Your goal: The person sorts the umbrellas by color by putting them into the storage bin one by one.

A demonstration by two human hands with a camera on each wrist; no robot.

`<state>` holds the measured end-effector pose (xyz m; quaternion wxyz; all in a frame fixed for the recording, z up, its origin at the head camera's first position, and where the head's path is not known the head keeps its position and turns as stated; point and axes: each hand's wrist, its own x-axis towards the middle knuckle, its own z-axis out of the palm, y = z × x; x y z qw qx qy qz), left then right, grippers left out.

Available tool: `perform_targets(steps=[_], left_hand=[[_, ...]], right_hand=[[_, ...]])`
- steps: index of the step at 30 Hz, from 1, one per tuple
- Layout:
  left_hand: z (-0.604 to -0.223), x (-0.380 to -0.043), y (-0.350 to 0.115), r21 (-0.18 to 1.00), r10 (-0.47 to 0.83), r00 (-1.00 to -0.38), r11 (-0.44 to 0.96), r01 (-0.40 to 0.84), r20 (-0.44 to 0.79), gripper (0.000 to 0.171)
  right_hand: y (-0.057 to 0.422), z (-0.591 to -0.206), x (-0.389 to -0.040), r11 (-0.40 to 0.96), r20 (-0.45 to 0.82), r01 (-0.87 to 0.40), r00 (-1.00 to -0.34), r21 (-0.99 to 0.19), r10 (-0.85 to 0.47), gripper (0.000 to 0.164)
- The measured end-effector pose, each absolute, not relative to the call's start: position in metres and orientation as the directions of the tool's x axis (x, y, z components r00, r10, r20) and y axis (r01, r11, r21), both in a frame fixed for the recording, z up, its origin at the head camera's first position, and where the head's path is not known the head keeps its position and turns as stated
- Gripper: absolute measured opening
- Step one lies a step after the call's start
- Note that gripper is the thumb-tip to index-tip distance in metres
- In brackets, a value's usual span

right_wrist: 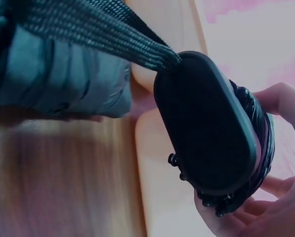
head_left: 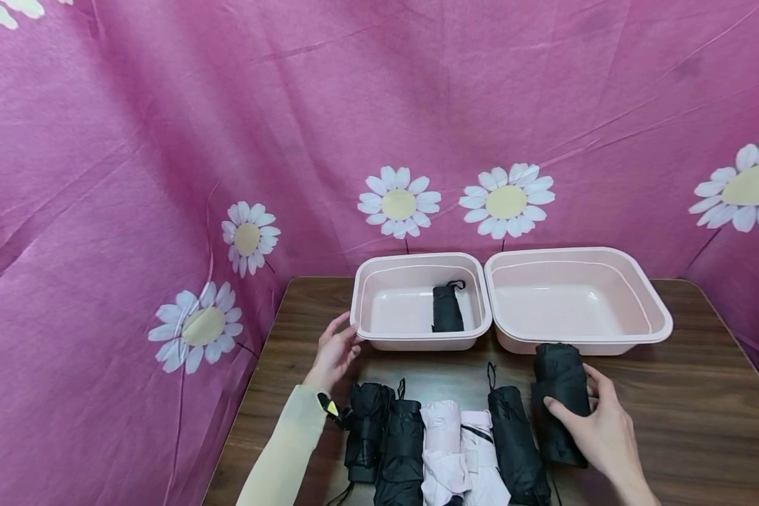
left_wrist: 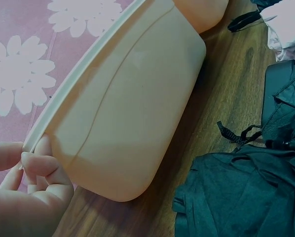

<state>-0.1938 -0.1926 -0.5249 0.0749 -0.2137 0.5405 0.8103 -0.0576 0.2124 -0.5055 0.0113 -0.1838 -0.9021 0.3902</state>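
My left hand (head_left: 336,353) pinches the rim of the smaller pale pink plastic bin (head_left: 417,342) at its near left corner. In the left wrist view, thumb and fingers meet at the lip of that bin (left_wrist: 132,103). A small black folded umbrella (head_left: 447,309) lies inside it. My right hand (head_left: 610,425) grips a thick black folded umbrella (head_left: 559,400), tilted, in front of the larger pale pink bin (head_left: 575,342). The flat oval end (right_wrist: 204,123) of this umbrella, with a woven strap, faces the right wrist camera.
Along the near side of the wooden table (head_left: 683,393) lie a short black umbrella (head_left: 368,432), a longer black one (head_left: 401,450), two pale pink ones (head_left: 443,443) and another black one (head_left: 519,443). A pink daisy-print cloth (head_left: 329,126) hangs behind the bins.
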Motion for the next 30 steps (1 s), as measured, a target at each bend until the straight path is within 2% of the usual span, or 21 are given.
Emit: perform_targets(steps=[7,13,25,30], left_hand=[[-0.526,-0.194,-0.193,0.845,-0.114,-0.897,-0.402,-0.352,-0.428,0.046],[-0.527,-0.195,-0.193,0.851,-0.117,-0.898,-0.389,-0.352,-0.424,0.045],[-0.528,-0.195,-0.193,0.848,-0.124,-0.895,-0.395,-0.353,-0.43,0.045],[-0.528,-0.195,-0.193,0.848,-0.118,-0.898,-0.401,-0.347,-0.423,0.045]], right_hand=[[0.206,-0.491,-0.062,0.586,-0.016,0.242,-0.931,-0.773,0.363,0.083],[0.203,-0.48,-0.07,0.501,-0.04,0.232,-0.93,-0.834,0.365,0.085],[0.19,-0.464,-0.088,0.344,0.002,0.141,-0.924,-0.928,0.383,0.079],[0.181,-0.46,-0.095,0.205,-0.018,0.106,-0.922,-0.973,0.388,0.074]])
